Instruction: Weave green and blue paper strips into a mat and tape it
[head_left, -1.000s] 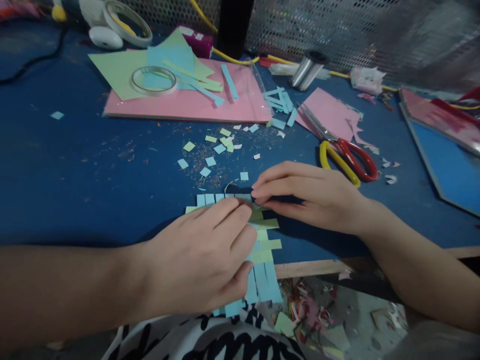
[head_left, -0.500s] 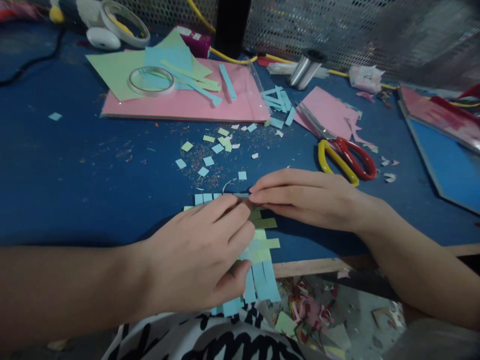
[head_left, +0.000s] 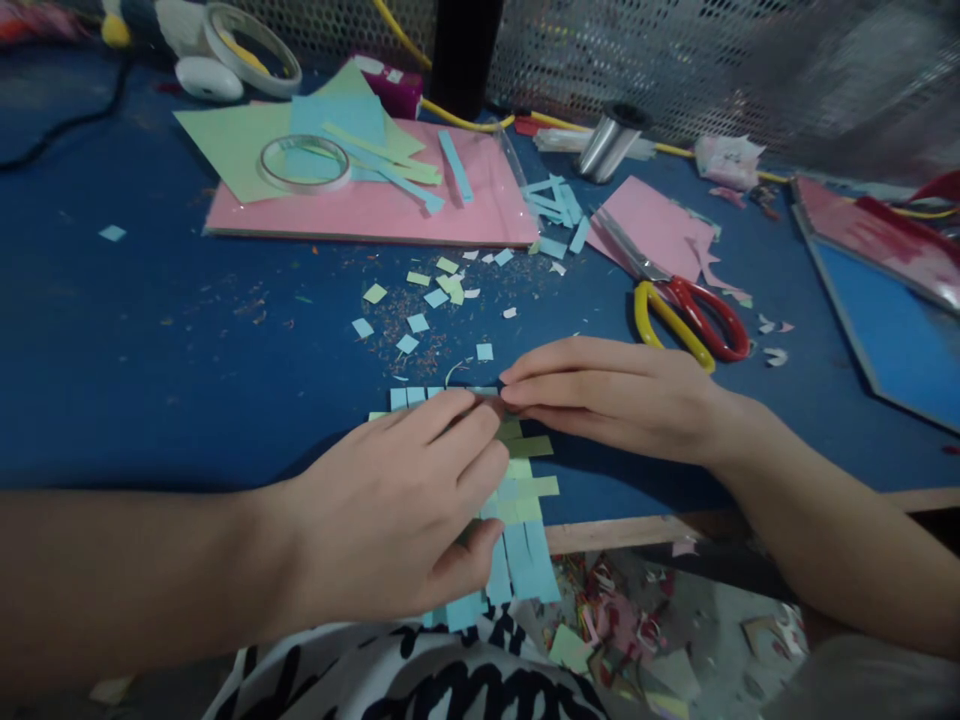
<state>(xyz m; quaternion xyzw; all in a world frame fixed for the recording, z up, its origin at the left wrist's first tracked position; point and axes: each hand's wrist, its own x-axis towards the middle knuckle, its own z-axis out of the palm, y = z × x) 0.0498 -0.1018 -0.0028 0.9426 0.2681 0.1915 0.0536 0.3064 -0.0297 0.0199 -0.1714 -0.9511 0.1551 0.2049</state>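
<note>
Many blue, green strips (head_left: 524, 512) interwoven, uneven-ended, left fingers (head_left: 474, 435) atop, right fingers (head_left: 559, 386) alongside, grips unclear.

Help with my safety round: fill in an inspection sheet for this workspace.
Surface: blue tabletop, strewn with paper pieces.
Job's things: woven mat of blue and green paper strips, overhanging the near edge.
Clutter: scissors partly on pink paper; thin tape roll; metal spool.
Hands: left hand on the mat; right hand at its far right corner.
Cables: yellow cable at back; black cable at left.
Surroundings: perforated metal panel behind; paper scraps on the floor.
</note>
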